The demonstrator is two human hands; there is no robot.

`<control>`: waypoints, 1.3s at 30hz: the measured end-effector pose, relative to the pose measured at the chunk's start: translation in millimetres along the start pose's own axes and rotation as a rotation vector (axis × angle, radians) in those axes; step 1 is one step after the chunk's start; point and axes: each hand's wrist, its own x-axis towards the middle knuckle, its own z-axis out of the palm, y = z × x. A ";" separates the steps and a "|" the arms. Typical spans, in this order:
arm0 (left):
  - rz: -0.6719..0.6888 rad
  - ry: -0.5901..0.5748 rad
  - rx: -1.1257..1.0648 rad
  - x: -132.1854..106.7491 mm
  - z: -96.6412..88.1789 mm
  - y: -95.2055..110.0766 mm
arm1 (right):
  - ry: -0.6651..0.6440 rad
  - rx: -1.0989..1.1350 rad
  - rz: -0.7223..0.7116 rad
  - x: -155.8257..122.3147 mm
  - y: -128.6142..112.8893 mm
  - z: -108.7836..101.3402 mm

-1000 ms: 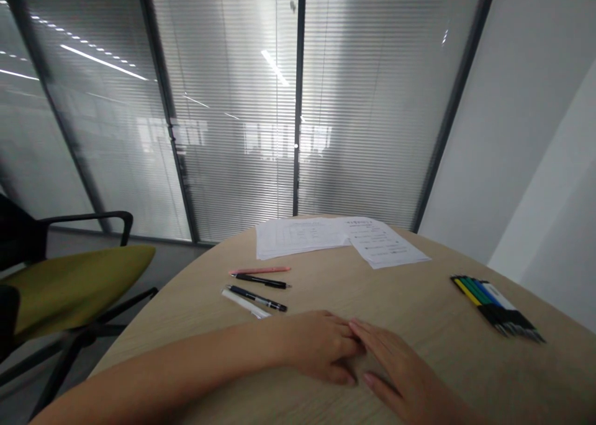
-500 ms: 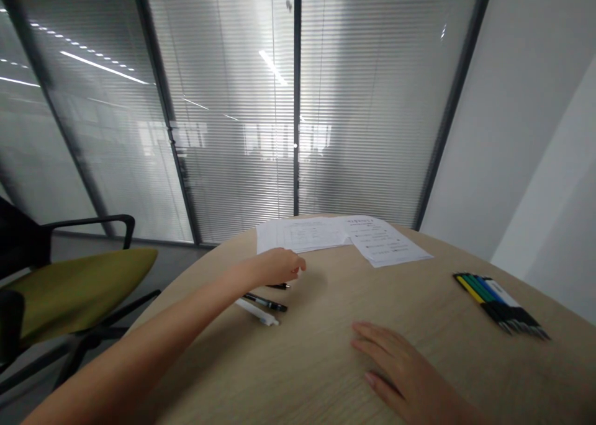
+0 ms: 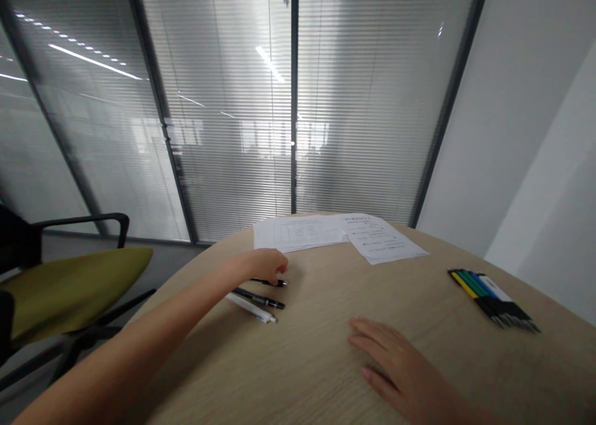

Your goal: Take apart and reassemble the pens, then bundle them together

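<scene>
Curved tabletop edge (image 3: 184, 271) beside left hand (image 3: 265, 266)

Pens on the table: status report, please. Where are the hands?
Left hand at a black pen, grip unclear. Right hand open, flat on the wooden table. Second black pen and white pen just beside it.

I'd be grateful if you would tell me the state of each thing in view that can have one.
Left hand: curled over a black pen, grasp unclear.
Black pen: lying down, partly under the left hand.
Second black pen: lying on the table.
White pen: lying on the table.
Right hand: open, flat on the wooden table.
Paper sheets: lying flat, overlapping.
Coloured pens: lying bunched side by side.
</scene>
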 end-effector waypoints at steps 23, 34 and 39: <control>0.217 0.344 -0.860 -7.9 -21.2 35.8 | 0.003 0.004 0.008 1.9 -6.2 -6.8; 0.506 0.061 -1.944 -22.6 -34.6 76.4 | 0.028 0.012 -0.003 2.1 -5.6 -5.3; 0.445 0.017 -2.099 -28.0 -32.1 85.7 | 0.036 0.019 -0.009 1.4 -6.2 -6.7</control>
